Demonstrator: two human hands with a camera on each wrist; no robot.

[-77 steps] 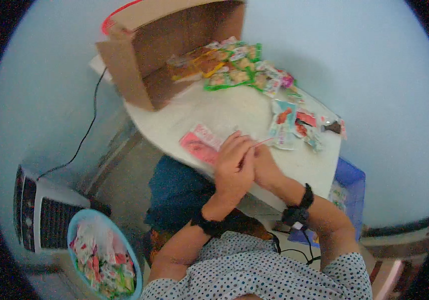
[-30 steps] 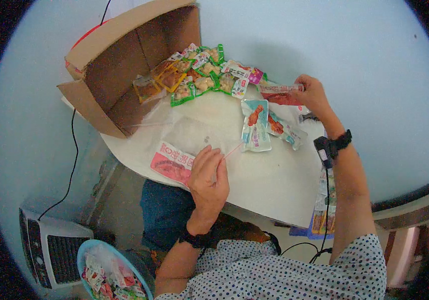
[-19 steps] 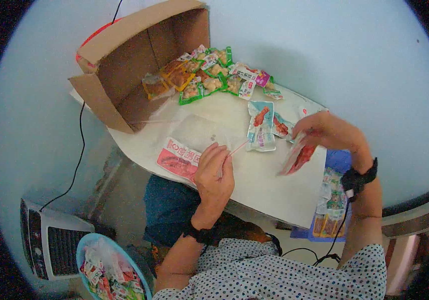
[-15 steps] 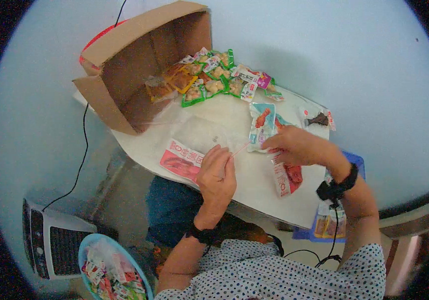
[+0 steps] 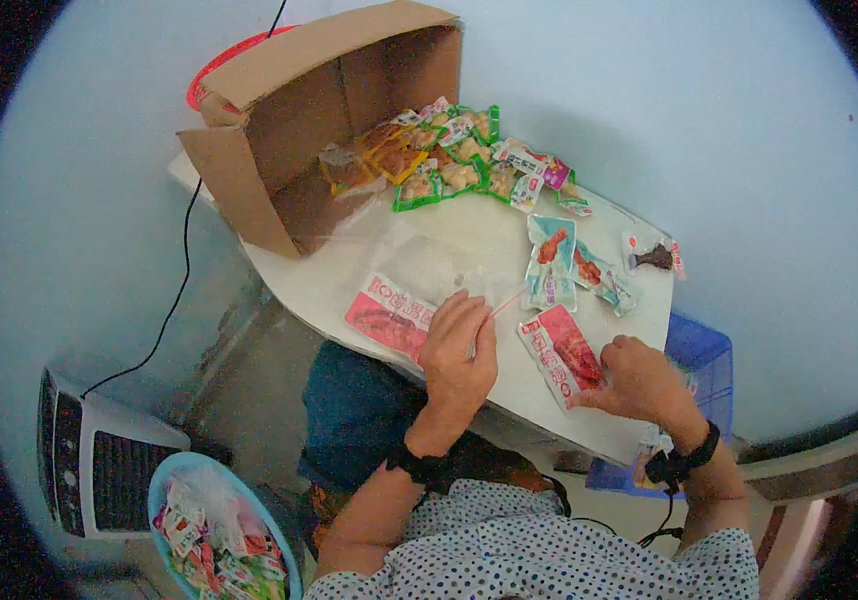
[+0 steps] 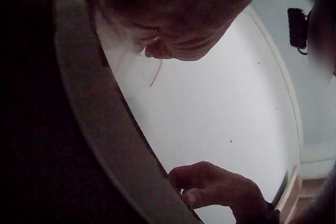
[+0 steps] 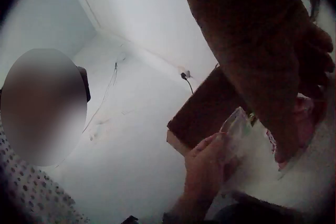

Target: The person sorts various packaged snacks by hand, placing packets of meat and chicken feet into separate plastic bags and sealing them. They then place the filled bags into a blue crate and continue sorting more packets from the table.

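My left hand pinches the edge of a clear plastic bag near the table's front edge. A pink-and-white snack packet shows at the bag, and a thin red strip sticks out past the fingers. In the right wrist view the left hand grips the see-through film. To the right, my right hand holds a second pink packet by its lower right side, thumb at the bottom edge. This packet is close over the white table. The left wrist view is dark and leaves the bag mostly hidden.
Blue drumstick packets and a small dark-meat packet lie beyond the right hand. Several green snack bags are piled before an open cardboard box. A blue crate and a blue-rimmed bin stand below the table.
The right hand left the left hand, picked up a pink packet at the table's far right, and brought it nearer, turning it. The left hand still holds the bag.
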